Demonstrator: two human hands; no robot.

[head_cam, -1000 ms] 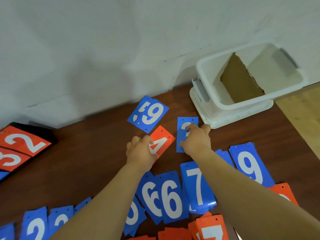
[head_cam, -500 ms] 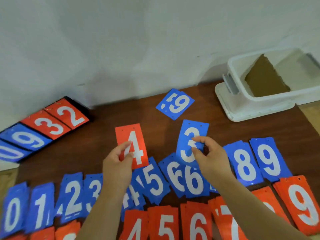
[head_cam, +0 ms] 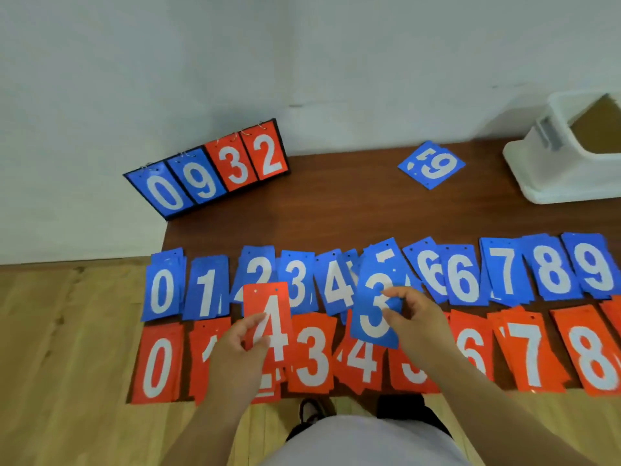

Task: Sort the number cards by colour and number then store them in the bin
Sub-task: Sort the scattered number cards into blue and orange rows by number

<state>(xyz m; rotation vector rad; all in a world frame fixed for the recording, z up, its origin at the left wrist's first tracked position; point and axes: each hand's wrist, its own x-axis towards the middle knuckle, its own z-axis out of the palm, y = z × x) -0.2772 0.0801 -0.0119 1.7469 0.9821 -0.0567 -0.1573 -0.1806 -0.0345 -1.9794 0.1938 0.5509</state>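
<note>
Head view. Two hands work over a dark wooden surface [head_cam: 336, 210]. The left hand [head_cam: 240, 351] pinches one red card reading 4 [head_cam: 268, 317] by its lower left edge, thumb across the face; the right hand [head_cam: 415, 317] grips one blue card reading 3 [head_cam: 374, 307] by its right edge between thumb and fingers. Both cards are held above the laid-out rows. Beyond the hands runs a blue row [head_cam: 379, 280] of overlapping piles whose top faces read 0, 1, 2, 3, 4, a partly hidden 5, 6, 6, 7, 8, 9; the count of cards within each pile cannot be told. Under and beside the hands runs a red row [head_cam: 369, 358] with legible faces 0, 1 (partly covered), 3, 4, 6, 7, 8; other faces there are hidden by the hands and the held cards. Far beyond the right hand a small blue pile [head_cam: 431, 164] lies turned askew, its top face a 6 or 9. Far beyond the left hand a black flip scoreboard [head_cam: 208, 171] leans at the wall, showing four cards: blue 0, blue 9, red 3, red 2. Beyond and to the right of the right hand, one white bin [head_cam: 551, 169] stands on the surface, with brown cardboard inside.
</note>
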